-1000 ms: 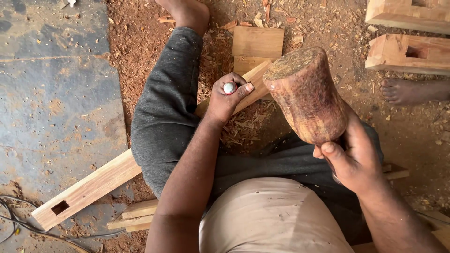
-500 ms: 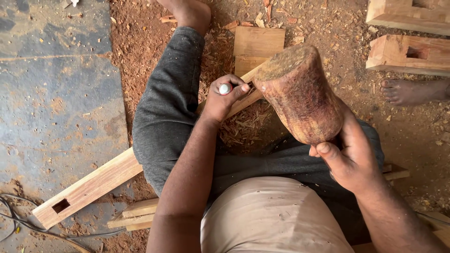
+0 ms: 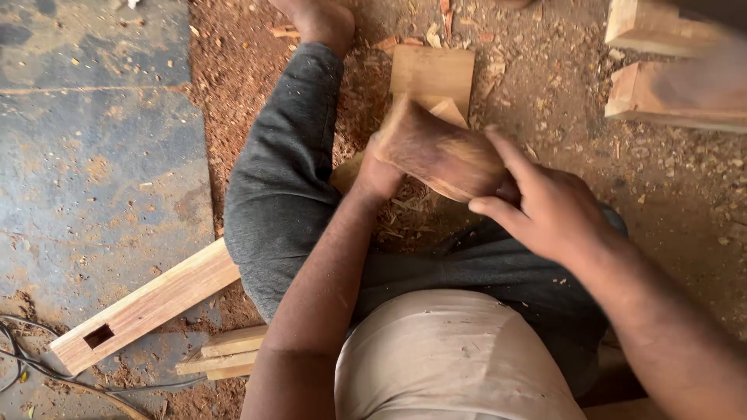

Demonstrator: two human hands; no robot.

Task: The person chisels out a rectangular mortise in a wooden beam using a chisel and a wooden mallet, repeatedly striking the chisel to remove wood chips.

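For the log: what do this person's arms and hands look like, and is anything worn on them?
Both arms are bare along all that shows, with no sleeves in view. The left hand and right hand wear no gloves, and no rings, watch or wristband can be seen. Neither shows markings or bandages. The right hand's fingers are blurred, so fine detail there is unclear.

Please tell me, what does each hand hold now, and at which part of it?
The right hand holds a blurred wooden mallet at its near end. The left hand is partly hidden behind the mallet; what it grips cannot be told.
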